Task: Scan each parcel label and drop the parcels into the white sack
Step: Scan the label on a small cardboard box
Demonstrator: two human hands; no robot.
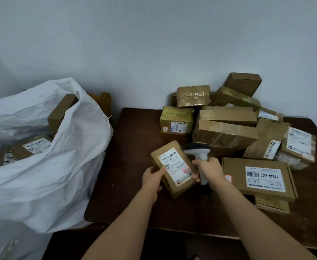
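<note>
Parcels on dark, perhaps wooden, table

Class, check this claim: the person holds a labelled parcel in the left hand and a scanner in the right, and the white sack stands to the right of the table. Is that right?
Not quite. The head view shows the white sack to the left of the table, not the right. The rest holds: the left hand holds the labelled parcel, the right hand the scanner.

Single head view, looking forward and down, sitting close above fingers; table under them, wall beyond fingertips.
</note>
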